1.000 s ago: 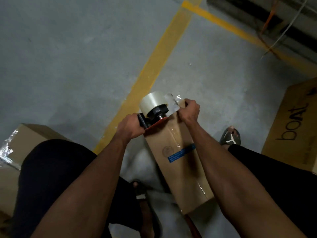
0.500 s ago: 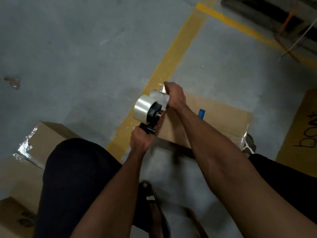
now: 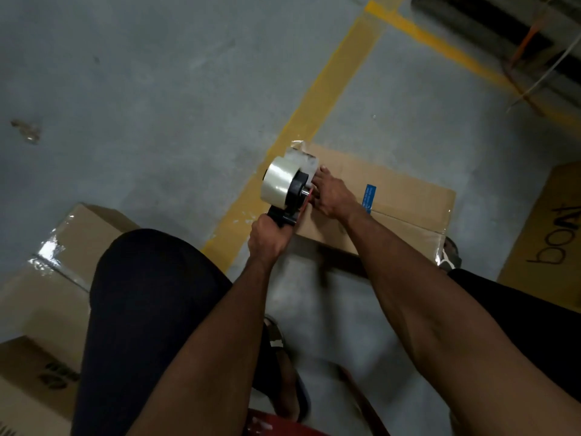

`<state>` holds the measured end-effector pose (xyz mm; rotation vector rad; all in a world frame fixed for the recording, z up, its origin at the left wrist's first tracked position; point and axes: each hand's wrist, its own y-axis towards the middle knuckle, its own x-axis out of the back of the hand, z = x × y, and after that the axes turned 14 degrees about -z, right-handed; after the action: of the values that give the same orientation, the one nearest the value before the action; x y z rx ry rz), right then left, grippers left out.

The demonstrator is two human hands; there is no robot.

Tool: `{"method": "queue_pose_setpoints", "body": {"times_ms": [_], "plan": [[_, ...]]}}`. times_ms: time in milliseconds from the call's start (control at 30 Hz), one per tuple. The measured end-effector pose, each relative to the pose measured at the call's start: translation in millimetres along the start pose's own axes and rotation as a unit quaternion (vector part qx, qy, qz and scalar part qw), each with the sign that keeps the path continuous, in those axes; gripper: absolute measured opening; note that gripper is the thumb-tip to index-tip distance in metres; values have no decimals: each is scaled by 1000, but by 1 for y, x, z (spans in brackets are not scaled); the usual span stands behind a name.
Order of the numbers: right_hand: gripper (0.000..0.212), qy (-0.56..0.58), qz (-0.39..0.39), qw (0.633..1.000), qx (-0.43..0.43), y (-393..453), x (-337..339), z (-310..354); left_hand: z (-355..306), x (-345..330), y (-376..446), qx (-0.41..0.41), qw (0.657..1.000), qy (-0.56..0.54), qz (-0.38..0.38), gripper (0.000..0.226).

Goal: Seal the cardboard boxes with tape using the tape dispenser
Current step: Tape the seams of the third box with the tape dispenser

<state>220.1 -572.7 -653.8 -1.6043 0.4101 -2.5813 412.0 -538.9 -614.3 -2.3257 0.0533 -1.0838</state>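
The cardboard box (image 3: 390, 202) is now lying flat on its long side across the floor in front of me, where a second ago it was standing up on end between my knees, and my right hand (image 3: 334, 196) is no longer pinching at the top edge but lying along the upper face beside the dispenser. My left hand (image 3: 267, 239) is gripping the black handle of the tape dispenser (image 3: 287, 191), fingers wrapped round it, with the roll sitting at the box's left end. A loose flap of clear tape (image 3: 301, 154) is sticking up at that corner. My right fingers are pressing on the cardboard, fairly straight; whether they are also pinning tape I cannot tell, since the dispenser is hiding them. I am judging that the strip is being anchored here, ready to be drawn along the seam toward the blue label (image 3: 368, 198).
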Motion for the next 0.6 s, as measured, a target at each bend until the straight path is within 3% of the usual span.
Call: {"method": "queue_pose_setpoints", "body": {"times_ms": [100, 267, 400, 533, 600], "plan": [[57, -35, 18, 999, -37, 0, 6, 7, 7, 4, -6, 5, 1000, 13, 1, 48], [80, -45, 28, 997, -53, 1, 2, 14, 40, 16, -36, 50, 998, 37, -6, 37], [83, -64, 31, 995, -64, -5, 7, 20, 59, 21, -47, 78, 996, 44, 1, 39], [82, -31, 0, 998, -51, -24, 0, 29, 65, 22, -48, 74, 996, 37, 11, 38], [87, -33, 31, 999, -22, -38, -6, 29, 68, 20, -47, 63, 997, 36, 15, 36]]}}
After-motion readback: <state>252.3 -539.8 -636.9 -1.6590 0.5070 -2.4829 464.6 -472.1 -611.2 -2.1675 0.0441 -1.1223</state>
